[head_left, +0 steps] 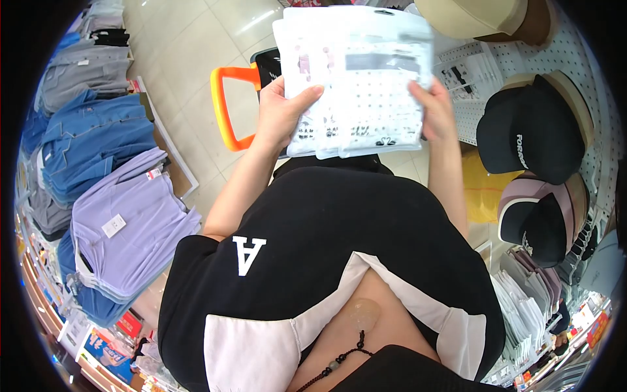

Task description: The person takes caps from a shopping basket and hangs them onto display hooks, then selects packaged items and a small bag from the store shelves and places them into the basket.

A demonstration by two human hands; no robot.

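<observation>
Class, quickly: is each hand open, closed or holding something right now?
Left hand: closed on the left edge of the white packets.
Right hand: closed on their right edge.

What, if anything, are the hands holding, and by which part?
A stack of flat white packets, held by its side edges: left hand on one, right hand on the other.
</observation>
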